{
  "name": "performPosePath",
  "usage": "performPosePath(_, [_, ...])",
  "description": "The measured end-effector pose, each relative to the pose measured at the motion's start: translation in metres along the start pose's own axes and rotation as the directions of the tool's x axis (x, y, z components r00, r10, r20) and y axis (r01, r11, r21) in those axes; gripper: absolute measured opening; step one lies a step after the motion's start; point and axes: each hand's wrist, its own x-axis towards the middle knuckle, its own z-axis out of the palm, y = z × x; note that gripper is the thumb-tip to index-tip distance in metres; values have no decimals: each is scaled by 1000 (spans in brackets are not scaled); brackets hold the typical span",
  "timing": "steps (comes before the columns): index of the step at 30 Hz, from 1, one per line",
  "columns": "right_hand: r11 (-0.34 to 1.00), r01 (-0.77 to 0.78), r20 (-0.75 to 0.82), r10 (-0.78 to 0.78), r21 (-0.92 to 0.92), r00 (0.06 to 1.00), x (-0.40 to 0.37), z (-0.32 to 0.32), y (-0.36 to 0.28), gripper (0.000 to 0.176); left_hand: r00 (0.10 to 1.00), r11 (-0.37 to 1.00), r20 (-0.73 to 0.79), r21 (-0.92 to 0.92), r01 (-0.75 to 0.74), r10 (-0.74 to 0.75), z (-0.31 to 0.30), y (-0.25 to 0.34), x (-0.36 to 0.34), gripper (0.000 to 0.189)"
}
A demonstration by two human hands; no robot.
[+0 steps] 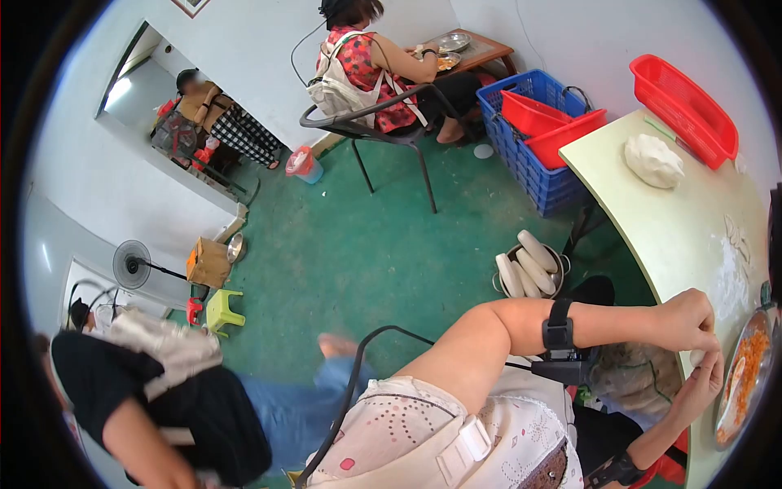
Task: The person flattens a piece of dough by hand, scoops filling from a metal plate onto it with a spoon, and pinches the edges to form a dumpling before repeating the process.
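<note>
Just beside the metal plate [723, 440], my left hand [684, 319] and right hand [700, 386] meet, fingers [713, 366] pinched together on a small white piece [697, 357]; the dough lump [654, 160] lies well apart from that plate.

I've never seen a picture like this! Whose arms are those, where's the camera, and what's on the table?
There's no robot here: those arms belong to a person. The only picture comes from a camera worn on that person's head, looking forward and down. The left hand and right hand meet, pinching a small pale piece, perhaps dough. On the table are a big white lump, a red basket, white powder and a metal plate of orange food.
</note>
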Motion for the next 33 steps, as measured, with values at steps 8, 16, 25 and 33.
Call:
performPosePath(8, [995, -91, -172, 84, -30, 981, -4, 7, -1, 33, 997, 999, -77, -44, 18, -21, 5, -9, 3, 23])
performPosePath(16, [990, -61, 31, 57, 127, 998, -35, 27, -47, 29, 962, 976, 169, 32, 214, -217, 33, -14, -1, 14])
performPosePath(25, [966, -127, -111, 155, 227, 982, -47, -6, -35, 19, 940, 965, 236, -33, 262, -247, 69, -18, 9, 18])
performPosePath(33, [954, -54, 46, 43, 294, 998, -49, -10, -35, 29, 916, 967, 320, 155, 201, -242, 63, -17, 15, 12])
